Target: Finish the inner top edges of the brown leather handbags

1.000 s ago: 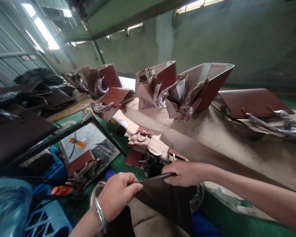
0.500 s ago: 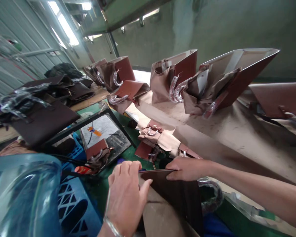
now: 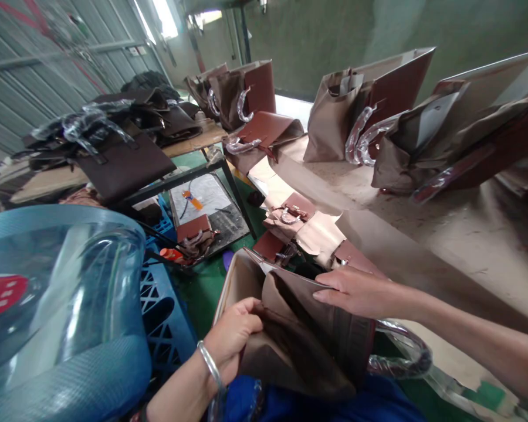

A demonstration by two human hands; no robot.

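Observation:
A brown handbag [image 3: 299, 346] lies tilted over my lap, its mouth spread so the taupe lining shows. My left hand [image 3: 237, 328] pinches a fold of that lining at the near left of the mouth. On the far edge, my right hand [image 3: 347, 288] grips the bag's rim between thumb and fingers. A handle [image 3: 405, 351] wrapped in clear plastic loops out at the bag's right side. The bag's base and outer face are mostly hidden.
A large blue water bottle [image 3: 66, 328] stands close on the left beside a blue crate [image 3: 171, 322]. Several brown bags, including an upright bag [image 3: 334, 117], stand on the covered table [image 3: 488, 246] at right. Dark bags [image 3: 123, 158] are piled at the back left.
My left hand has moved from the bag's upper edge down to the lining, and the mouth is now spread wider. My right hand stays on the rim. The view has shifted left and down.

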